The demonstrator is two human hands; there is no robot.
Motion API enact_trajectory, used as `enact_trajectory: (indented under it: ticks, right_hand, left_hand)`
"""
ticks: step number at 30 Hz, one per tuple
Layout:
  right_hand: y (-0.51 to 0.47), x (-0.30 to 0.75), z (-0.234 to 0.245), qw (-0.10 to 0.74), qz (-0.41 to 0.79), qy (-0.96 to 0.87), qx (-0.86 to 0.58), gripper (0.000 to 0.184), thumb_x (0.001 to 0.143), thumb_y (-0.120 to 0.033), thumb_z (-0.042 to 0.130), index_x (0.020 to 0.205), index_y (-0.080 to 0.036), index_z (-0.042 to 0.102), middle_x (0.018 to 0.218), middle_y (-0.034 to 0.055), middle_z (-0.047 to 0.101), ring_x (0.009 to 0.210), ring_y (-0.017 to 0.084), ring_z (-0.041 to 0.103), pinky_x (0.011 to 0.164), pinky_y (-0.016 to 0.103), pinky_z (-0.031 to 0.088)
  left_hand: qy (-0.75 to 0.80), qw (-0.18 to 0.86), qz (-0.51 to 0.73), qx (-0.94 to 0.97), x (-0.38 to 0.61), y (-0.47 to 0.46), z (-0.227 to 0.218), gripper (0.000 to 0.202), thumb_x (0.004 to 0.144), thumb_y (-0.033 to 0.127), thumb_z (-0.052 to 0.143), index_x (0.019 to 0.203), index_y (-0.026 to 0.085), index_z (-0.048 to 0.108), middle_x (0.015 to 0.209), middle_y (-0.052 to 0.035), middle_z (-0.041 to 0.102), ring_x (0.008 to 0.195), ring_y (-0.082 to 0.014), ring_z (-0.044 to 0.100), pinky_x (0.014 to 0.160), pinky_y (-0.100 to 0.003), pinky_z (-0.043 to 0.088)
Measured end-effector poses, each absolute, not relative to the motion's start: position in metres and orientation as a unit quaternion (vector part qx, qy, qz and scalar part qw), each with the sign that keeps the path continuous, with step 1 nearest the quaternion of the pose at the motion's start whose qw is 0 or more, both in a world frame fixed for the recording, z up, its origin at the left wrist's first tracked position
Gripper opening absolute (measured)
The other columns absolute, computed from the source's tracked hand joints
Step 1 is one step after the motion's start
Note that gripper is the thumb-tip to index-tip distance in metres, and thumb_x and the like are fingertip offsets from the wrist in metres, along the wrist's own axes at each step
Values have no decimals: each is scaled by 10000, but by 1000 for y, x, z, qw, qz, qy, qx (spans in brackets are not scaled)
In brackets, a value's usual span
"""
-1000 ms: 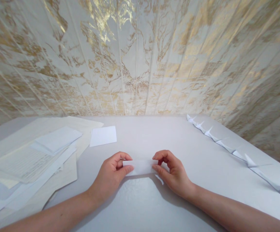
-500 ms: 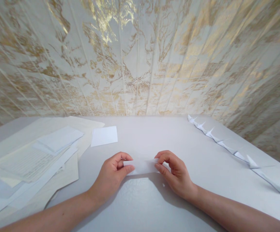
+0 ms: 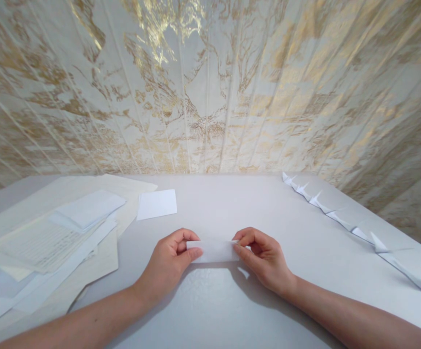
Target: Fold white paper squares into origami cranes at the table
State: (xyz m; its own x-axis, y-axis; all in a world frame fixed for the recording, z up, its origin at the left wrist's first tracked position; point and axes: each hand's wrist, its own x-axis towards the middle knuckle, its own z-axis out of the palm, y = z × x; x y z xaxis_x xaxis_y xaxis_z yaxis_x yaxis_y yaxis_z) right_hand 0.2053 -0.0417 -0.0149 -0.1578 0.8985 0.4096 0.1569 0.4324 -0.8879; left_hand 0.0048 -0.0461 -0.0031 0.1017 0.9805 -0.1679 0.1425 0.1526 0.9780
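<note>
A small white sheet of paper [image 3: 215, 252] is stretched between my two hands, just above the table; whether it is folded I cannot tell. My left hand [image 3: 177, 251] pinches its left end between thumb and fingers. At the right end my right hand [image 3: 259, 257] grips it the same way, thumb below and fingertips on the upper edge. The fingers cover both ends of the paper.
A small stack of white squares [image 3: 157, 204] lies beyond my left hand. Loose papers [image 3: 87, 211], some with writing, spread at the left. Several folded paper cranes [image 3: 380, 245] line the table's right edge. A gold-patterned curtain [image 3: 203, 97] hangs behind the white table [image 3: 228, 198].
The paper has tilted slightly, so more of its face shows between my hands. My right hand has shifted a little; my left hand stays nearly still.
</note>
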Motion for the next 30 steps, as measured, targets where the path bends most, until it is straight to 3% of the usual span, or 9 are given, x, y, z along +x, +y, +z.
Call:
enact_trajectory:
  ticks: [6,20,27,30]
  right_hand:
    - [-41,206,-17,520,365,-669,-386,138,767,-174,568,635,-179,529,759,40,603,671,128,548,569,233,422]
    - [-39,204,-20,515,425,-609,-428,90,710,-180,599,687,-180,513,639,-9,548,580,106,501,533,221,398]
    - [-36,203,-15,493,447,-592,-455,159,664,-185,597,713,-186,446,630,-30,498,568,99,461,519,215,375]
    - [-35,203,-17,460,443,-609,-469,110,671,-184,564,696,-178,457,608,-35,476,544,90,431,496,210,345]
  left_hand:
    - [540,533,394,519,4,-46,-3,169,653,288,603,734,166,519,452,79,456,411,-65,376,426,-182,237]
    - [540,527,392,525,5,-45,-3,172,649,291,601,720,165,507,443,92,397,410,-56,337,424,-175,215]
    - [497,549,403,538,2,-46,-5,254,722,348,548,903,190,464,467,101,373,415,-77,361,433,-183,236]
    - [501,507,374,593,0,-43,-4,259,774,348,475,979,191,461,472,100,361,425,-89,364,441,-192,253]
